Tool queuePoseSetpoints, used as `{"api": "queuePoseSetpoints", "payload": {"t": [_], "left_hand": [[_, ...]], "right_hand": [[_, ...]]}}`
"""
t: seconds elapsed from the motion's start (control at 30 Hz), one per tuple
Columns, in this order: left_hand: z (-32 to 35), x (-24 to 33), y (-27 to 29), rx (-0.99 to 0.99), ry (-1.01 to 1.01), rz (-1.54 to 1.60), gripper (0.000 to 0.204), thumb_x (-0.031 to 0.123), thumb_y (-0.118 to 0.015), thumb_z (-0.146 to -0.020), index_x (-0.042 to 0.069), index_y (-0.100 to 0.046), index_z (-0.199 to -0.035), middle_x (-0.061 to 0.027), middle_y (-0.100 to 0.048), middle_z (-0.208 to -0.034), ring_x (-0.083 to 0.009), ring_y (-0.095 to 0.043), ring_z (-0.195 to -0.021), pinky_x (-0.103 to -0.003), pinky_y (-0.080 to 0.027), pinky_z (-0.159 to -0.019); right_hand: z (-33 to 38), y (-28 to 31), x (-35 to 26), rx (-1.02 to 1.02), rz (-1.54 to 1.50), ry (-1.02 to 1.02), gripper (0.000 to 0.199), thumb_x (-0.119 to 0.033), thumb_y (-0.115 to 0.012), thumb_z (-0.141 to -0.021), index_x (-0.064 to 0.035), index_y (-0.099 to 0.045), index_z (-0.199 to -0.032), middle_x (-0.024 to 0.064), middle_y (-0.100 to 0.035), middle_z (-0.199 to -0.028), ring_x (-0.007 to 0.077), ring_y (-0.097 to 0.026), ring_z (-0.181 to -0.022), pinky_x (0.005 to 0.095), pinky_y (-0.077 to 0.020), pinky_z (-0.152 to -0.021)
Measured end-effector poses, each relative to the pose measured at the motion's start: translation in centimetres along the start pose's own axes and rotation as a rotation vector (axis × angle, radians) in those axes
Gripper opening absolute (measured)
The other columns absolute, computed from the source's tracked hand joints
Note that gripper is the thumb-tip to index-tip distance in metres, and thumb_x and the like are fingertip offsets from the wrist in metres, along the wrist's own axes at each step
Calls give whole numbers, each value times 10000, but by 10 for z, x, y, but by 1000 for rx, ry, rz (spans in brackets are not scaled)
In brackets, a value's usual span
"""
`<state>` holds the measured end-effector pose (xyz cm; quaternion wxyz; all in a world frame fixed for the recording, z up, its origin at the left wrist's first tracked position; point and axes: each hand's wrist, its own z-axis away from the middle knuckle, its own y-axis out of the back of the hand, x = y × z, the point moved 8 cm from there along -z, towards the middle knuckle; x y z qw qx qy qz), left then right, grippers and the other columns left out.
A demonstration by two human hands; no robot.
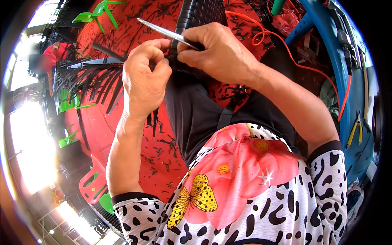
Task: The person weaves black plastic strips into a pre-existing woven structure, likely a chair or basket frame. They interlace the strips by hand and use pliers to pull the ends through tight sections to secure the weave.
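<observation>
My left hand (143,79) is closed in a fist on black flat strips (92,79) that fan out to the left from a black woven piece (200,14) resting over my lap. My right hand (218,51) pinches a thin metal tool (163,30), long and silvery, whose tip points up and left. The two hands meet at the near edge of the woven piece. Exactly where the tool touches the weave is hidden by my fingers.
Red floor (134,32) littered with short black strip offcuts lies below. An orange cable (286,49) runs at the right past a blue frame (326,45) with yellow-handled pliers (356,130). Green and red plastic chairs (94,185) stand at the left. A person in red (55,53) sits far left.
</observation>
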<state>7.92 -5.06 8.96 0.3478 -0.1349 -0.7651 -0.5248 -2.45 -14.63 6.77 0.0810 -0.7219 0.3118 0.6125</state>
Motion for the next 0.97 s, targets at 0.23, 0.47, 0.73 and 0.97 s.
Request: {"api": "queuePoseSetpoints", "payload": {"t": [0.23, 0.47, 0.73, 0.97], "left_hand": [[6, 0, 4, 6, -20, 138, 37, 8, -617, -815, -17, -595, -832, -139, -675, -1043, -204, -615, -876, -325, -479, -815], [0, 7, 1, -38, 28, 44, 66, 15, -633, -796, -33, -600, -826, -164, -676, -1029, -215, -636, -824, -322, -492, -768], [-10, 11, -8, -119, -23, 25, 134, 41, -599, -835, -58, -603, -925, -116, -637, -981, -156, -571, -889, -295, -456, -867], [-3, -11, 5, -258, 9, 39, 139, 58, -625, -855, -12, -572, -963, -114, -621, -1038, -190, -562, -981, -310, -414, -937]], "right_hand": [[14, -8, 33, -57, -309, -190, 188, -173, -670, -823, 13, -660, -847, 62, -556, -627, 90, -509, -619, 295, -447, -592], [12, -5, 33, -67, -239, -155, 200, -189, -675, -817, 9, -663, -836, 73, -569, -627, 107, -526, -610, 314, -457, -597], [36, 38, 36, 237, -8, 2, 235, -215, -691, -841, 5, -632, -899, 174, -619, -777, 262, -626, -732, 369, -493, -679], [141, 151, 26, 396, 310, -258, 245, -232, -667, -845, -1, -614, -906, 214, -636, -841, 373, -650, -820, 452, -508, -744]]}}
